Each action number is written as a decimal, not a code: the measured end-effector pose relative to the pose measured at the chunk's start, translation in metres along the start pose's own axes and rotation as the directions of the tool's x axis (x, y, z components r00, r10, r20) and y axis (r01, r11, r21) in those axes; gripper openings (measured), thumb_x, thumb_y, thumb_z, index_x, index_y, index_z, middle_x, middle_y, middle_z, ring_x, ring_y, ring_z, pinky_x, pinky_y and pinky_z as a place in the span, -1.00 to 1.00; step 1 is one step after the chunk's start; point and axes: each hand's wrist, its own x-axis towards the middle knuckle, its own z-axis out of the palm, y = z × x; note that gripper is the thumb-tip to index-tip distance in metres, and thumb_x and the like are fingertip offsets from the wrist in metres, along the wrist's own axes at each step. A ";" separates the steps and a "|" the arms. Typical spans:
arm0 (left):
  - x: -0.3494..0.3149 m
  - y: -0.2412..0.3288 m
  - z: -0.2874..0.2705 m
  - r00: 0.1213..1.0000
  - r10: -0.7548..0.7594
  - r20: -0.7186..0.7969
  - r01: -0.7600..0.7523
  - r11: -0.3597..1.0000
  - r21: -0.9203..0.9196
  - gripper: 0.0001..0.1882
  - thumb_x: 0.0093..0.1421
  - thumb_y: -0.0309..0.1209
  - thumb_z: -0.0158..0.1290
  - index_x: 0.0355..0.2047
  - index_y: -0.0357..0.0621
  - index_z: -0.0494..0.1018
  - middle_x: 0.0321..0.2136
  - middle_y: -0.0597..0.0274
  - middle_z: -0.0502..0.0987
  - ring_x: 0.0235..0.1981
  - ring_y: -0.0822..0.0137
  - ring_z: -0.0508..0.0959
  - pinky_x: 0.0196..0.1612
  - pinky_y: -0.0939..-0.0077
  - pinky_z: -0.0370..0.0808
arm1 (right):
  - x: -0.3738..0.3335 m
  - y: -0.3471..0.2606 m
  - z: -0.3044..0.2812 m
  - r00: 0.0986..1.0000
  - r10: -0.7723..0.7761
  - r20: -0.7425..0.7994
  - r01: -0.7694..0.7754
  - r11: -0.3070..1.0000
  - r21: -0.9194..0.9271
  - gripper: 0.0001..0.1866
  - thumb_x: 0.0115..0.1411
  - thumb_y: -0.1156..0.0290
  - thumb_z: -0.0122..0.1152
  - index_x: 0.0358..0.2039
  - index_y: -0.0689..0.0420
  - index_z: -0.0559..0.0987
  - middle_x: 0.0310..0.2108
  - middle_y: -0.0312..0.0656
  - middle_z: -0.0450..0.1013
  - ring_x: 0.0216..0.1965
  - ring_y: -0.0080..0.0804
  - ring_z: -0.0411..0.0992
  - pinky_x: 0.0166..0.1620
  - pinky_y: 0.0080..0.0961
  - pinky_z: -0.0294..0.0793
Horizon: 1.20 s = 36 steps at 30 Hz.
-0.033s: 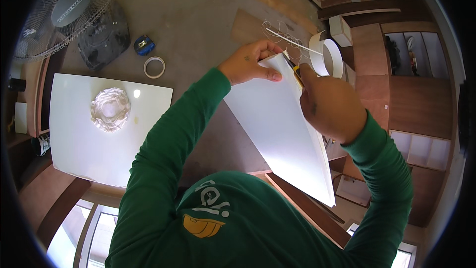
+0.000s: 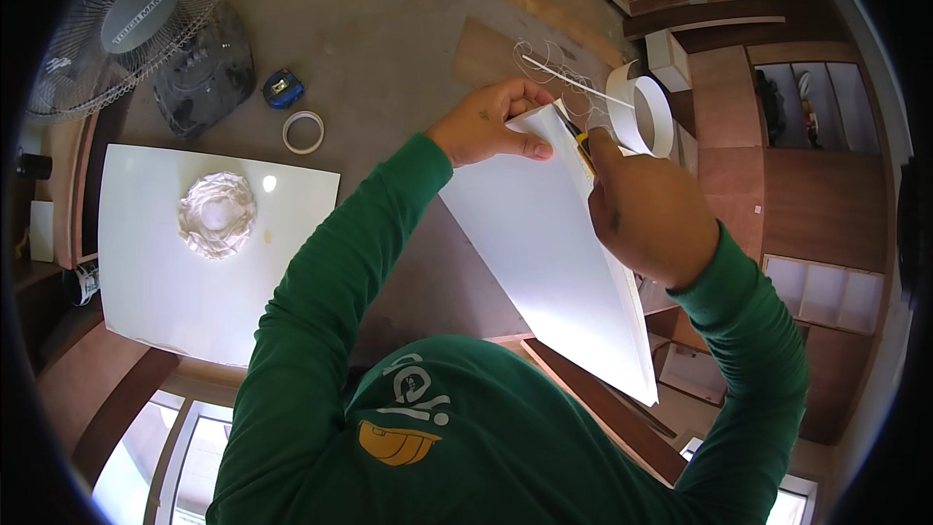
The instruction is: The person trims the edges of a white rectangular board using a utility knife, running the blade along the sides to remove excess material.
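Note:
A white panel (image 2: 549, 238) stands tilted on its long edge in front of me, running from the table toward my right side. My left hand (image 2: 494, 122) grips its far corner, thumb on the white face and fingers over the top. In my right hand (image 2: 653, 206) is a yellow-and-black utility knife (image 2: 583, 143), its blade lying along the panel's narrow edge near that corner. My fingers hide most of the handle. Just beyond the knife lie a roll of white edge banding (image 2: 653, 117) and thin curled white offcuts (image 2: 573, 81).
On the grey-brown table (image 2: 389, 29) are a blue tape measure (image 2: 283, 88) and a roll of tape (image 2: 303, 132). Another white panel (image 2: 146, 262) at left carries a crumpled white cloth bundle (image 2: 217, 216). A fan (image 2: 146, 19) stands far left; wooden cabinets (image 2: 729, 117) are at right.

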 end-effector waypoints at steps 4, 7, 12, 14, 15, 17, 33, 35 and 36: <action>0.001 0.001 0.002 1.000 -0.013 0.001 0.013 1.000 -0.018 -0.28 0.06 -0.51 0.40 0.20 -0.26 0.31 -0.09 0.15 0.62 -0.05 0.38 0.61 0.09 0.42 0.56 | -0.005 -0.002 0.001 1.000 0.016 0.019 -0.015 0.999 -0.037 -0.74 0.12 0.52 0.17 -0.18 0.34 0.46 -0.60 0.03 0.52 -0.58 -0.04 0.56 -0.47 -0.17 0.54; 0.001 0.004 0.002 1.000 -0.024 -0.003 0.024 0.999 -0.022 -0.29 0.06 -0.50 0.41 0.19 -0.26 0.32 -0.09 0.16 0.62 -0.05 0.39 0.61 0.09 0.42 0.56 | -0.003 0.000 0.002 1.000 0.001 -0.007 -0.001 1.000 -0.019 -0.77 0.11 0.53 0.16 -0.21 0.34 0.46 -0.61 0.05 0.52 -0.59 -0.03 0.56 -0.49 -0.18 0.54; 0.001 0.002 0.002 1.000 -0.010 -0.029 0.011 1.000 0.021 -0.30 0.06 -0.49 0.41 0.18 -0.26 0.34 -0.13 0.18 0.63 -0.06 0.39 0.61 0.08 0.43 0.56 | 0.001 0.001 0.005 0.999 -0.019 -0.042 0.018 1.000 -0.025 -0.81 0.09 0.56 0.14 -0.26 0.33 0.47 -0.61 0.06 0.52 -0.59 -0.01 0.56 -0.48 -0.19 0.55; 0.003 0.002 0.003 1.000 -0.003 -0.023 0.004 1.000 0.016 -0.31 0.06 -0.49 0.41 0.18 -0.26 0.34 -0.14 0.19 0.62 -0.07 0.39 0.61 0.07 0.43 0.56 | 0.003 0.004 0.010 0.997 -0.030 -0.064 0.030 1.000 -0.007 -0.82 0.08 0.57 0.13 -0.28 0.33 0.47 -0.61 0.06 0.52 -0.59 -0.01 0.56 -0.48 -0.18 0.55; 0.004 0.002 0.003 1.000 0.000 -0.020 0.000 1.000 0.014 -0.31 0.06 -0.49 0.41 0.17 -0.27 0.34 -0.14 0.19 0.62 -0.07 0.39 0.61 0.07 0.43 0.56 | 0.002 0.003 0.008 0.999 -0.015 -0.049 0.014 1.000 -0.013 -0.82 0.08 0.57 0.13 -0.27 0.33 0.47 -0.61 0.06 0.52 -0.59 -0.01 0.56 -0.48 -0.18 0.55; 0.003 0.003 0.003 1.000 -0.003 -0.024 0.003 1.000 0.009 -0.32 0.07 -0.49 0.40 0.17 -0.28 0.34 -0.14 0.19 0.63 -0.07 0.39 0.61 0.06 0.43 0.57 | 0.002 0.000 0.006 1.000 0.011 -0.017 -0.011 1.000 -0.021 -0.81 0.08 0.57 0.13 -0.27 0.33 0.48 -0.60 0.06 0.52 -0.59 -0.01 0.56 -0.47 -0.17 0.56; 0.007 -0.001 0.001 1.000 0.011 -0.022 -0.010 1.000 0.011 -0.37 0.09 -0.49 0.40 0.13 -0.27 0.37 -0.15 0.15 0.64 -0.09 0.38 0.62 0.06 0.41 0.56 | 0.002 0.002 0.011 0.999 -0.004 -0.047 0.002 1.000 -0.029 -0.84 0.06 0.60 0.10 -0.31 0.33 0.47 -0.59 0.08 0.53 -0.57 -0.02 0.58 -0.47 -0.18 0.56; 0.006 0.001 0.002 1.000 0.006 -0.019 -0.005 1.000 0.019 -0.38 0.09 -0.50 0.40 0.13 -0.26 0.37 -0.16 0.16 0.63 -0.09 0.38 0.62 0.06 0.42 0.56 | 0.003 0.001 0.011 0.999 0.009 -0.048 -0.011 0.999 -0.042 -0.85 0.06 0.59 0.11 -0.32 0.33 0.47 -0.60 0.07 0.53 -0.57 -0.01 0.58 -0.47 -0.18 0.56; 0.006 0.002 0.002 1.000 0.003 -0.018 -0.003 1.000 0.023 -0.38 0.09 -0.50 0.40 0.13 -0.26 0.37 -0.16 0.16 0.63 -0.10 0.38 0.62 0.05 0.42 0.56 | 0.001 0.002 0.014 0.998 0.006 -0.057 -0.008 0.999 -0.040 -0.84 0.07 0.59 0.11 -0.30 0.33 0.47 -0.60 0.06 0.52 -0.58 -0.01 0.57 -0.47 -0.18 0.55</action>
